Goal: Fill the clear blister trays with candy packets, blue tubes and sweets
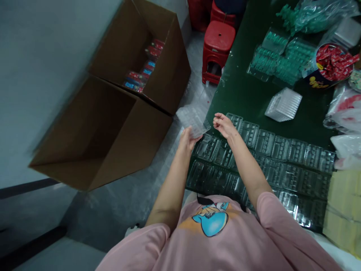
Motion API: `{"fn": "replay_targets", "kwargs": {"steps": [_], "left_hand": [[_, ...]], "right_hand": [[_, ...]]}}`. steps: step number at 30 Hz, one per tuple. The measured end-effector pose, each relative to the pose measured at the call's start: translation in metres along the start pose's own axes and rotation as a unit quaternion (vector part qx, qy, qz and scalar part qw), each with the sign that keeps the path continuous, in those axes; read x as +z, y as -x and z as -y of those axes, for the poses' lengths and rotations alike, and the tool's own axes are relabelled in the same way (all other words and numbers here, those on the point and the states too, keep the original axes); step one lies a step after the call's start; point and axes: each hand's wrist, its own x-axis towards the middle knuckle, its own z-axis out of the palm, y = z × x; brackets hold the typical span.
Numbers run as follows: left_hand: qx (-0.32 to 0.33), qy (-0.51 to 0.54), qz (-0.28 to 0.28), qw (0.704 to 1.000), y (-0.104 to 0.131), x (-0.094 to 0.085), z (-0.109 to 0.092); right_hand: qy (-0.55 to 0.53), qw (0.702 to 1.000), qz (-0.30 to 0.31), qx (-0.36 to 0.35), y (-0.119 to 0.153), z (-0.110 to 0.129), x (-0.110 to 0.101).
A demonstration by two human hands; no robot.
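Observation:
My left hand is closed on a few nested clear plastic blister trays, held up past the table's left edge. To its right, my right hand hovers above the table corner. Its fingers are curled in, and I see nothing in them. Under and beside my right arm, rows of clear blister trays lie side by side on the dark green table. Another nested stack of clear trays stands farther back on the table.
Two open cardboard boxes stand on the left, the farther with red and blue packs inside. Red stools stand beyond. Green-filled trays, a tub of red-wrapped pieces and yellowish stacks line the table's far and right sides.

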Motion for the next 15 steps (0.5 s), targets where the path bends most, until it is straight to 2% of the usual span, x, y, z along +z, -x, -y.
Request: {"fn": "replay_targets", "kwargs": {"steps": [4,8,12,15], "left_hand": [[0.026,-0.050,0.021,0.998,-0.004,0.006,0.000],[0.018,-0.068,0.060,0.996,-0.003,0.024,0.001],[-0.017,-0.078,0.083,0.993,-0.004,0.028,0.003],[-0.023,-0.068,0.078,0.994,-0.008,0.023,0.005]], "right_hand": [[0.112,0.992,0.034,-0.048,-0.003,-0.012,0.005],[0.251,0.961,0.055,-0.100,-0.007,-0.031,0.014],[0.352,0.925,0.004,-0.142,-0.010,-0.037,0.003],[0.457,0.865,-0.061,-0.197,-0.010,-0.037,-0.007]]}}
